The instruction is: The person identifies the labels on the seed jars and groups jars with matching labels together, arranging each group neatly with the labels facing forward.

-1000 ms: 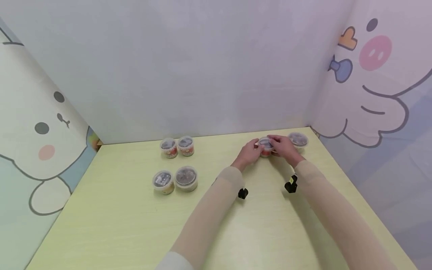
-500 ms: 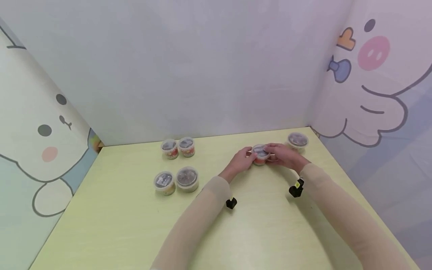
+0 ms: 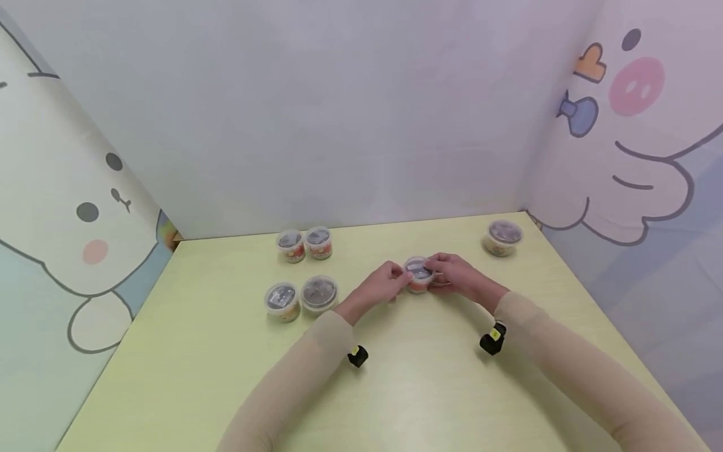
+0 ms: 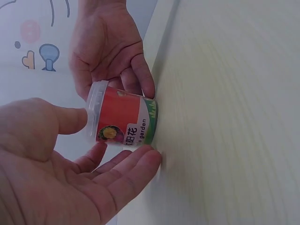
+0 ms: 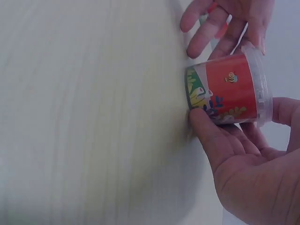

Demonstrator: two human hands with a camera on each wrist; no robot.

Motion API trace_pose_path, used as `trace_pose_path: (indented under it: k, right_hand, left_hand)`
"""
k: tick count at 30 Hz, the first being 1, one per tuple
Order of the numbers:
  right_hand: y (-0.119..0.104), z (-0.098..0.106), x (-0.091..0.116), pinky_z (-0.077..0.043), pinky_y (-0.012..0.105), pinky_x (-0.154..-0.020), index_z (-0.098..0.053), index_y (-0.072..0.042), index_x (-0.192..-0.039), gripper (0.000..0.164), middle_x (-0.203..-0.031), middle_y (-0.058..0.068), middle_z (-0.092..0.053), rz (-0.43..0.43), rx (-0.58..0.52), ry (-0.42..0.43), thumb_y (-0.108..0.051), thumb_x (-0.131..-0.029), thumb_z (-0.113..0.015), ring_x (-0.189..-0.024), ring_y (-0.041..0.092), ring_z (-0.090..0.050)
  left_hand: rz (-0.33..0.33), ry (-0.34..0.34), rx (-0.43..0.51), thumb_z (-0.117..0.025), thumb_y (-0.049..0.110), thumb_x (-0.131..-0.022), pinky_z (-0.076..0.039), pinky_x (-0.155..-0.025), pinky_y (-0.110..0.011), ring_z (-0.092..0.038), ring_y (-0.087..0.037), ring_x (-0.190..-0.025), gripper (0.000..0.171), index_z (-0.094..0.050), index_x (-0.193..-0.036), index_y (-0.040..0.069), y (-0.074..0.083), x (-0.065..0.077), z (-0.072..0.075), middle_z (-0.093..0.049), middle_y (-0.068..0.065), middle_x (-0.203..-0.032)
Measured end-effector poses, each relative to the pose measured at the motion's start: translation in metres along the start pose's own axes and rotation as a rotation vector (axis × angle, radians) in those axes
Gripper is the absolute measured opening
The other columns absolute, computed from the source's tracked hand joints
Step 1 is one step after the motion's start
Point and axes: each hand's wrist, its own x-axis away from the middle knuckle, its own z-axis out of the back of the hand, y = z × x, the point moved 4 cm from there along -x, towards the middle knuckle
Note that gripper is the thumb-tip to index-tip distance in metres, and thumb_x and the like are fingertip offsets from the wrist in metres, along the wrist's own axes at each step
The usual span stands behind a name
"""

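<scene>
Yellowish wood-grain tabletop (image 3: 418, 389) spreads beneath both hands. Between them, upright, is the red-labelled "garden" cup (image 4: 119, 108); the left hand (image 3: 383, 284) and right hand (image 3: 456, 273) grip it from opposite sides, thumbs at the clear lid (image 5: 262, 84), fingers along the wall. Whether its base touches wood, I cannot tell. Best to press evenly, thumbs light, and steer clear of the lidded tub (image 3: 319, 292) beside the left wrist.
</scene>
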Motion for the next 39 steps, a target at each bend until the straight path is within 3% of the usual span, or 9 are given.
trace_pose_path:
  k: [4,9,13,16,22,27,32,39]
  right_hand:
    - [-0.001,-0.020,0.008,-0.057,0.045,-0.090,-0.052,0.005,-0.132,0.043,-0.121,0.018,-0.061,-0.001,-0.010,-0.008,-0.028,-0.106,-0.054,-0.098,0.022,-0.068]
    - [-0.014,-0.043,0.023,-0.055,0.049,-0.093,-0.044,0.007,-0.143,0.058,-0.126,0.021,-0.063,0.023,-0.092,-0.174,-0.040,-0.109,-0.045,-0.106,0.028,-0.068]
    - [-0.031,-0.057,0.036,-0.053,0.050,-0.096,-0.039,0.002,-0.149,0.066,-0.135,0.021,-0.057,0.089,-0.176,-0.295,-0.050,-0.108,-0.040,-0.114,0.032,-0.064]
    - [-0.044,-0.064,0.044,-0.051,0.052,-0.098,-0.033,-0.004,-0.155,0.063,-0.143,0.021,-0.050,0.156,-0.203,-0.349,-0.044,-0.108,-0.044,-0.118,0.034,-0.062]
    - [-0.058,-0.075,0.053,-0.051,0.050,-0.099,-0.030,-0.011,-0.159,0.061,-0.148,0.021,-0.045,0.233,-0.176,-0.319,-0.021,-0.105,-0.057,-0.118,0.035,-0.062]
    - [-0.062,-0.077,0.053,-0.048,0.053,-0.100,-0.034,-0.011,-0.157,0.062,-0.147,0.020,-0.046,0.240,-0.187,-0.269,-0.025,-0.104,-0.061,-0.116,0.033,-0.063]
    - [-0.063,-0.076,0.053,-0.049,0.051,-0.099,-0.034,-0.007,-0.157,0.060,-0.146,0.021,-0.046,0.239,-0.212,-0.272,-0.024,-0.105,-0.059,-0.109,0.030,-0.066]
    - [-0.062,-0.078,0.052,-0.048,0.051,-0.102,-0.031,-0.008,-0.158,0.066,-0.150,0.020,-0.042,0.228,-0.200,-0.312,-0.009,-0.101,-0.063,-0.127,0.031,-0.054]
  left_hand:
    - [0.020,-0.011,0.035,-0.055,0.046,-0.104,-0.054,-0.079,-0.036,-0.061,-0.024,-0.095,0.043,-0.053,-0.119,0.006,-0.007,0.014,0.008,-0.059,-0.009,-0.113]
    - [-0.008,-0.033,0.191,-0.047,0.050,-0.106,-0.055,-0.092,-0.041,-0.060,-0.025,-0.110,0.048,-0.051,-0.117,0.003,-0.001,0.034,0.023,-0.057,-0.014,-0.120]
    - [-0.036,-0.013,0.276,-0.042,0.049,-0.107,-0.057,-0.089,-0.041,-0.063,-0.030,-0.113,0.052,-0.049,-0.126,0.001,0.006,0.049,0.044,-0.055,-0.017,-0.132]
    - [-0.045,0.010,0.319,-0.041,0.049,-0.108,-0.059,-0.085,-0.039,-0.066,-0.030,-0.108,0.054,-0.048,-0.132,0.001,0.009,0.056,0.059,-0.055,-0.019,-0.132]
    - [-0.057,-0.024,0.396,-0.040,0.051,-0.107,-0.058,-0.086,-0.042,-0.068,-0.030,-0.106,0.057,-0.045,-0.137,0.003,0.010,0.064,0.072,-0.056,-0.019,-0.129]
    - [-0.088,-0.067,0.448,-0.041,0.049,-0.108,-0.055,-0.092,-0.050,-0.067,-0.035,-0.110,0.056,-0.042,-0.139,0.003,0.007,0.067,0.073,-0.053,-0.020,-0.130]
    - [-0.093,-0.076,0.456,-0.042,0.050,-0.107,-0.055,-0.091,-0.049,-0.067,-0.036,-0.110,0.055,-0.043,-0.138,0.005,0.006,0.069,0.073,-0.053,-0.020,-0.131]
    - [-0.081,-0.083,0.455,-0.043,0.051,-0.107,-0.053,-0.093,-0.052,-0.062,-0.042,-0.118,0.054,-0.043,-0.136,0.005,0.005,0.074,0.070,-0.049,-0.019,-0.136]
